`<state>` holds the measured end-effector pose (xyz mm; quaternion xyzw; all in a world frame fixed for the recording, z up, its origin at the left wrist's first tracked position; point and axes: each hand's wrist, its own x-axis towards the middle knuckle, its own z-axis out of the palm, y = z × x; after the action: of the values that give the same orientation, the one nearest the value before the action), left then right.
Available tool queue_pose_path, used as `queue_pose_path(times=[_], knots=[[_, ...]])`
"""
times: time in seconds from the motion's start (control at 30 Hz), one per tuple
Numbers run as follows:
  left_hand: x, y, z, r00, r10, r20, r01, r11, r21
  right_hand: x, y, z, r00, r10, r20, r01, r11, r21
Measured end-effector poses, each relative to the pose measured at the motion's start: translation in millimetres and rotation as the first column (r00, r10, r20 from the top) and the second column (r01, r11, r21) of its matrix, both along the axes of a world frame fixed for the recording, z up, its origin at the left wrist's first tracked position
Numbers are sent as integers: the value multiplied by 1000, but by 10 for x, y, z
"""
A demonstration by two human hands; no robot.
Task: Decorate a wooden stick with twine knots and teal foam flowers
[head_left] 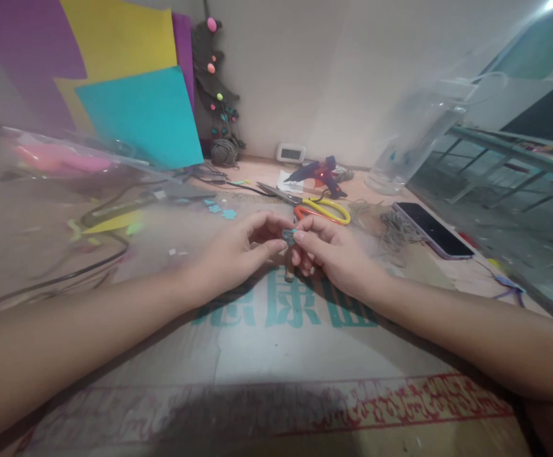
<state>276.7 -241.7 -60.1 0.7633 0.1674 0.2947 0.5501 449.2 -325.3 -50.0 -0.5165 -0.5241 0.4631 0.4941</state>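
Observation:
Both hands meet over the middle of the table around a small grey-and-teal piece (pixel 288 237), which looks like wound cord with a bit of teal on it. My left hand (pixel 261 240) pinches it from the left between thumb and fingers. From the other side, my right hand (pixel 321 244) grips the same piece, its thumb and index finger at the teal part. A short brown stick-like part (pixel 289 271) hangs below the fingers; whether it joins the piece is hidden. Just beyond the hands lie scissors (pixel 326 209) with yellow and orange handles.
A dark glue gun (pixel 321 176) with a red light sits behind the scissors. Teal paper flowers (pixel 229 214) lie left of it. At right are loose grey cord (pixel 397 231), a phone (pixel 433 230) and a clear jug (pixel 407 143). A dark cable (pixel 61 276) curves at left.

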Motion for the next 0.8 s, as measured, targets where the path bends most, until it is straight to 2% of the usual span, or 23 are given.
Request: queue_pose_path(times=[0.13, 0.33, 0.57, 0.67, 0.8], knots=[[9, -5, 11, 997, 73, -33, -73, 997, 10, -12, -5, 18, 999, -27, 22, 27, 1000, 15], [-12, -12, 52, 977, 185, -108, -175, 980, 99, -5, -2, 25, 996, -26, 91, 22, 999, 39], [-15, -17, 89, 971, 234, -53, -229, 970, 84, 47, -8, 24, 927, -150, 343, 81, 975, 206], [-15, -14, 96, 965, 252, -71, -241, 962, 129, 23, -43, 38, 908, -130, 399, 43, 975, 219], [-18, -14, 91, 964, 251, -89, -234, 958, 164, -9, -74, 40, 919, -73, 388, 0, 983, 186]])
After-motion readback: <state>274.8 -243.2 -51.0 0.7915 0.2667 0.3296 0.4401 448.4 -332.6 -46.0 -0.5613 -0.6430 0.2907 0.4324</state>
